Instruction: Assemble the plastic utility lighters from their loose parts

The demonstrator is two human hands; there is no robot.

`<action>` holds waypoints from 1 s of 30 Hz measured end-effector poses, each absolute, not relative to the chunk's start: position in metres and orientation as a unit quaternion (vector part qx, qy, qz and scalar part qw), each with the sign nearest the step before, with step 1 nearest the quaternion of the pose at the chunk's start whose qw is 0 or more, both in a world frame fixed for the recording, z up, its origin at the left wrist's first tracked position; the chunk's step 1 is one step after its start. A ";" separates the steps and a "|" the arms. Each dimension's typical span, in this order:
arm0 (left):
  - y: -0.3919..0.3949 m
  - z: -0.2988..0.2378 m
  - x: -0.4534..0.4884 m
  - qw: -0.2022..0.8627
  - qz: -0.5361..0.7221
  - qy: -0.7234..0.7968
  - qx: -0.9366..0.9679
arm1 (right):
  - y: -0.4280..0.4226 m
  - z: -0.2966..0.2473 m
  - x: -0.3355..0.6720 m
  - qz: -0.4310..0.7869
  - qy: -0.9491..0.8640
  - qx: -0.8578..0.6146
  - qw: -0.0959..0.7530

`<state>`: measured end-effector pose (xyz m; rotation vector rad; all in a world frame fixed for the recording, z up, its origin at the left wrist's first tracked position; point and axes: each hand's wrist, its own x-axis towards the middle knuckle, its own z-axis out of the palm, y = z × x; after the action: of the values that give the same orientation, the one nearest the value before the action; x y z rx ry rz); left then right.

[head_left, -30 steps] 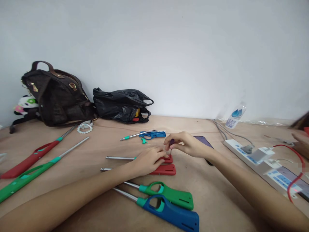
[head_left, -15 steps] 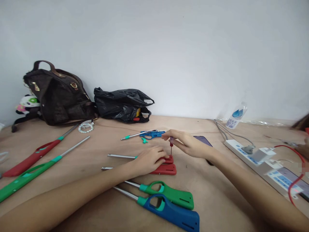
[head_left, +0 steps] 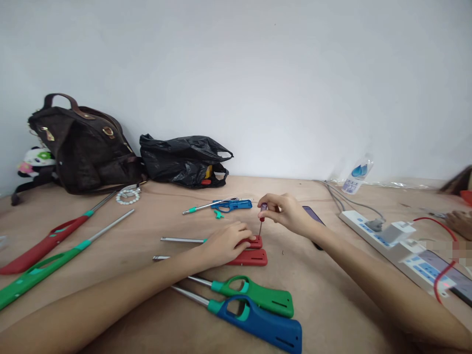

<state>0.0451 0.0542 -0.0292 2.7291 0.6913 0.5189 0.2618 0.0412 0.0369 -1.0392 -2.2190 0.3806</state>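
My left hand (head_left: 225, 242) lies curled over a red long-nosed lighter (head_left: 254, 242) on the wooden table, pressing it down. A second red lighter (head_left: 250, 257) lies just in front of it. My right hand (head_left: 285, 212) pinches a small screwdriver (head_left: 261, 219) with a dark purple handle, held upright, its tip on the rear end of the red lighter under my left hand. The metal tubes of both red lighters stick out to the left of my left hand.
A green lighter (head_left: 260, 296) and a blue lighter (head_left: 258, 325) lie near me. A red and a green lighter (head_left: 47, 264) lie at left, a dismantled blue lighter (head_left: 230, 205) behind. A brown bag (head_left: 83, 147), black plastic bag (head_left: 184, 160), power strip (head_left: 391, 241) and phone (head_left: 312, 216) surround them.
My right hand has lifted slightly and shifted grip on the screwdriver, which now stands taller above the red lighter. My left hand has stayed on the lighter.
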 end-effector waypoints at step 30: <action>0.054 -0.027 0.044 0.130 0.170 0.245 0.946 | 0.046 0.052 0.275 -0.133 -0.785 -0.605 -0.004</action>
<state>0.0445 0.0544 -0.0269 2.7473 0.7129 0.4929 0.2755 0.0464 0.0519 -1.9049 -2.4717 -0.4202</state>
